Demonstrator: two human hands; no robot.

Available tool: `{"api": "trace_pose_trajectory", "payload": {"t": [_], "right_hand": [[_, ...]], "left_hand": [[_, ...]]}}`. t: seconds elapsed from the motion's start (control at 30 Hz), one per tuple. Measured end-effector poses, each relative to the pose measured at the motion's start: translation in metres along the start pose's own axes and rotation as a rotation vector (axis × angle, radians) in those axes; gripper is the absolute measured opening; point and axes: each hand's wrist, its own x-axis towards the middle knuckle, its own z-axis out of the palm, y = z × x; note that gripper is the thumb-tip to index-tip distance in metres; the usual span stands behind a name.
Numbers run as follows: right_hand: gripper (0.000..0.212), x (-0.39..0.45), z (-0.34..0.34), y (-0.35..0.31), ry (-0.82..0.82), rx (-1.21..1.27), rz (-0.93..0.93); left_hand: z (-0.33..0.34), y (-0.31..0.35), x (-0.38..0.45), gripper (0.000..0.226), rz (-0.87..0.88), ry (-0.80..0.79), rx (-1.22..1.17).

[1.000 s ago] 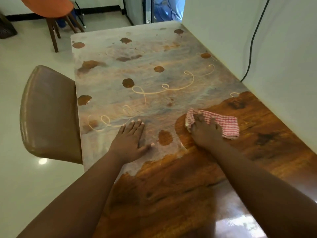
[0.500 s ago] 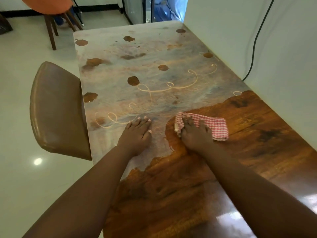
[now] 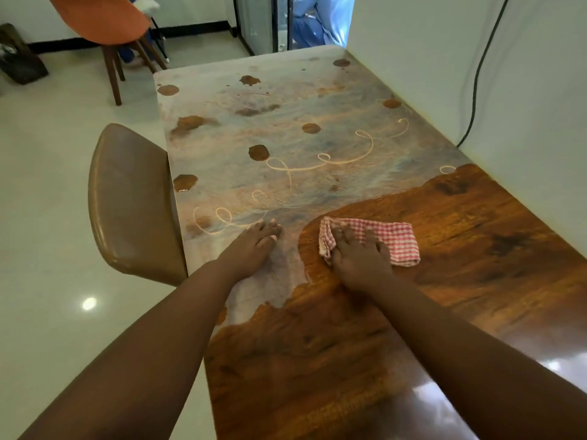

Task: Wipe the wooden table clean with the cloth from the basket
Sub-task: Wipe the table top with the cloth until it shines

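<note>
Red-checked cloth is lying folded on the wooden bench, the right hand pressing it flat with fingers spread. At its 9 o'clock the left hand is resting flat, fingers straight, on the cloudy film.

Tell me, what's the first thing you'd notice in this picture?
Probably the table: its far half is dull grey film with brown blotches and swirly lines, its near half shiny clean wood. Right at that edge, the right hand presses a red-checked cloth down, while the left hand rests flat on the dirty part.
</note>
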Motion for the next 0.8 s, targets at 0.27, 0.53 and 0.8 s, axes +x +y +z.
{"api": "trace_pose_trajectory", "payload": {"t": [0.27, 0.53, 0.8], "right_hand": [[0.057, -0.053, 0.040, -0.112, 0.011, -0.022, -0.486], [0.054, -0.064, 0.033, -0.067, 0.085, -0.051, -0.272], [0.055, -0.068, 0.047, -0.108, 0.111, 0.039, -0.211]], "left_hand": [[-0.026, 0.009, 0.000, 0.029, -0.191, -0.035, -0.382], [-0.023, -0.019, -0.024, 0.048, -0.008, -0.155, 0.215], [-0.042, -0.052, -0.034, 0.054, 0.106, -0.235, 0.527]]}}
